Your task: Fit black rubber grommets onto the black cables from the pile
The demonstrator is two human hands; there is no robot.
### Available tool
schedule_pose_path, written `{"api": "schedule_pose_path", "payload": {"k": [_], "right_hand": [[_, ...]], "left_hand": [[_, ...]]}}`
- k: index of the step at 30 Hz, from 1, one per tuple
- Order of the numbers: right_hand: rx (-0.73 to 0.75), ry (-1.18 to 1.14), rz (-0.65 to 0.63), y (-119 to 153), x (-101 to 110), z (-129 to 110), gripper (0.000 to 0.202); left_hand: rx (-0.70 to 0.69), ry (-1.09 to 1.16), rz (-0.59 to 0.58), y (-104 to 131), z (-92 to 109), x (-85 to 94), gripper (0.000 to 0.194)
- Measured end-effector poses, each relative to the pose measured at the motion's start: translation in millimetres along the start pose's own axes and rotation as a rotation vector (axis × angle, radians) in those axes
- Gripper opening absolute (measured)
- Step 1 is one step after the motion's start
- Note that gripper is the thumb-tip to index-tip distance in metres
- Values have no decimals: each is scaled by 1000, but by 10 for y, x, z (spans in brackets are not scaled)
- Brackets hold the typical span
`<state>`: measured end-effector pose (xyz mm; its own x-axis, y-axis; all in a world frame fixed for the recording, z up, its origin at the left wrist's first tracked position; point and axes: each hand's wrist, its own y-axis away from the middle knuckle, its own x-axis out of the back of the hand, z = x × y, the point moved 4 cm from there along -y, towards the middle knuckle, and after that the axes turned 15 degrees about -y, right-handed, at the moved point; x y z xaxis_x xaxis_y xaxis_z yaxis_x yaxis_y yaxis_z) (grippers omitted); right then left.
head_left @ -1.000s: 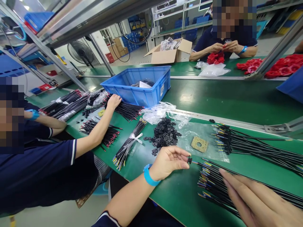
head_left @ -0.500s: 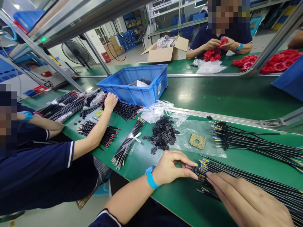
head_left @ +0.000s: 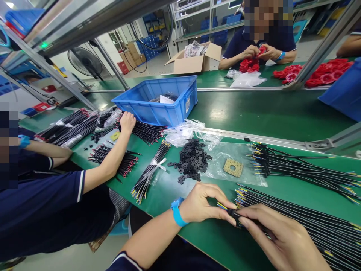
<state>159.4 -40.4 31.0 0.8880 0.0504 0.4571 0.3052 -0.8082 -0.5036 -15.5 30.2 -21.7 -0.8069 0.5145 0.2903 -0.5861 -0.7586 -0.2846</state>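
My left hand (head_left: 199,205), with a blue wristband, pinches a small black piece (head_left: 232,215) between thumb and fingertips. Thin yellow and blue wire ends (head_left: 222,206) stick out of its left side. Thumb and fingers of my right hand (head_left: 284,229) close on a black cable just right of that piece; most of the cable is hidden by the hand. Beneath and beyond lies a row of black cables (head_left: 293,210) with coloured wire ends. A heap of small black pieces (head_left: 194,158) sits farther back, beside a yellow sponge (head_left: 233,167) on a clear plastic bag (head_left: 218,152).
More black cables (head_left: 299,165) lie at the right, and a tied bundle (head_left: 150,169) left of the heap. A blue bin (head_left: 158,109) stands behind. At left, a co-worker's arm (head_left: 108,163) reaches over red-ended cables. Another person across handles red parts (head_left: 249,64).
My right hand has moved left from the cable row and now closes on a cable at my left fingertips. Yellow wire ends now show by my left hand. The view shifts slightly.
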Motion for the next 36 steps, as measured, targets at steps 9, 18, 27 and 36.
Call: {"api": "schedule_pose_path", "payload": {"k": [9,18,27,36], "right_hand": [[-81,-134,-6,4,-32,21,14],[-99,-137,-20,6,-56,33,15],[-62,-83,20,-33,-17,6,14],[102,355,80,63,319,-12,11]], "left_hand": [[124,17,-102,7,-16,-38,43],[79,23,-71,17,-2,-39,40],[93,-32,-70,1,-24,-63,50],[39,235,213,-52,-79,192,97]]}}
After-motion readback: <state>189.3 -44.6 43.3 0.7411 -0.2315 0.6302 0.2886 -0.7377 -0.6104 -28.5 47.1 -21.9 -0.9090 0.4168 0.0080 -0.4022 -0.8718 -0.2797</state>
